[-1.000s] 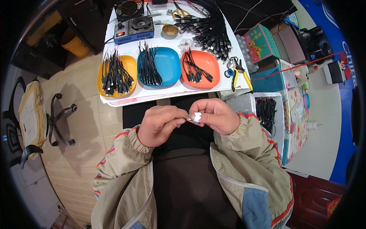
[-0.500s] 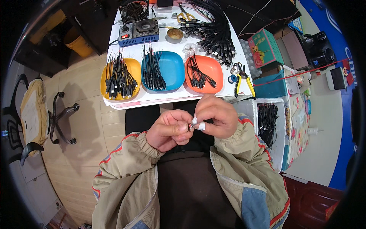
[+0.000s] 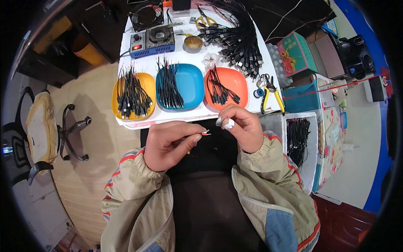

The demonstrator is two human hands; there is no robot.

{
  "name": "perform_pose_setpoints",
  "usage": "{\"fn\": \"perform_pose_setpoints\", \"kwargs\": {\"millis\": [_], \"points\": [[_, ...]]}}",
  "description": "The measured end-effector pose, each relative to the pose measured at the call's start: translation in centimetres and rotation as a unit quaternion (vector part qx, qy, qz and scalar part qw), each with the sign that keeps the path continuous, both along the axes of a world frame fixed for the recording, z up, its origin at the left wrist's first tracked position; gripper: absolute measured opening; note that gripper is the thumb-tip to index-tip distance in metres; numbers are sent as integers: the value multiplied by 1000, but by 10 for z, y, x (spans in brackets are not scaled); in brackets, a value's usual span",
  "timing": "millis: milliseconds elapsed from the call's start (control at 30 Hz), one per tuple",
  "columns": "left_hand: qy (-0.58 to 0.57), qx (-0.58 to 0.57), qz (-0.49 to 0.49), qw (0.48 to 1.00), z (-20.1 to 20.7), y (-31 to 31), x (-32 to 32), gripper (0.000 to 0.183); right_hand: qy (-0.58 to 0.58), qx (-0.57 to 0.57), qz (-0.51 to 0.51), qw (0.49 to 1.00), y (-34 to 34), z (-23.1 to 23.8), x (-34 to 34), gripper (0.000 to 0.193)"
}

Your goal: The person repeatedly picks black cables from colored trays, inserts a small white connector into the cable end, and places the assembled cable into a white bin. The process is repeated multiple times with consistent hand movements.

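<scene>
My left hand (image 3: 168, 143) is closed in a pinch on a thin cable, with its bare red and white wire ends (image 3: 205, 133) sticking out past the thumb and forefinger. The rest of that cable is hidden by the hand. A short gap to the right, my right hand (image 3: 243, 127) has its fingers pressed together, and white tape (image 3: 228, 124) wraps the thumb tip. Something small and greyish shows at its fingertips, too unclear to name. Both hands are over my lap, just short of the table's front edge.
Black cables lie in a yellow tray (image 3: 116, 105), a blue tray (image 3: 195, 82) and an orange tray (image 3: 239, 86). Behind stand a soldering device (image 3: 153, 44), a round tin (image 3: 193, 43) and a cable bundle (image 3: 243, 50). Wire strippers (image 3: 273, 98) lie right, above a white box (image 3: 312, 138) of cables.
The hands were together at the wire ends and have come apart. My left hand has turned and moved left with the cable; my right has drawn back to the right.
</scene>
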State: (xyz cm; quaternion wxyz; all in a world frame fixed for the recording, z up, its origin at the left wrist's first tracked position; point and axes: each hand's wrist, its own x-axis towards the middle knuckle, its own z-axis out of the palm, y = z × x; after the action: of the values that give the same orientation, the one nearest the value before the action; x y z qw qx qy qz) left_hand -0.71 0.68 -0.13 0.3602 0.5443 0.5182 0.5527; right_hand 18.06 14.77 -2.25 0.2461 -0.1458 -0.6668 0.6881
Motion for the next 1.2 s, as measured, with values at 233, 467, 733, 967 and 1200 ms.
{"fn": "perform_pose_setpoints", "kwargs": {"millis": [233, 467, 733, 967, 1200], "points": [[302, 130, 67, 942, 37, 55, -37, 19, -66, 142, -75, 985, 15, -36, 0, 7], [522, 38, 38, 851, 9, 174, -98, 11, -93, 112, -69, 987, 32, -48, 0, 10], [603, -69, -11, 795, -57, 260, -114, 10, -70, 57, -56, 994, 44, -49, 3, 9], [614, -111, -26, 781, -71, 276, -111, 6, -52, 24, -33, 998, 52, -46, 2, 7], [594, -112, -6, 797, -82, 280, -108, 10, -33, 29, -34, 998, 54, -49, 3, 5]]}}
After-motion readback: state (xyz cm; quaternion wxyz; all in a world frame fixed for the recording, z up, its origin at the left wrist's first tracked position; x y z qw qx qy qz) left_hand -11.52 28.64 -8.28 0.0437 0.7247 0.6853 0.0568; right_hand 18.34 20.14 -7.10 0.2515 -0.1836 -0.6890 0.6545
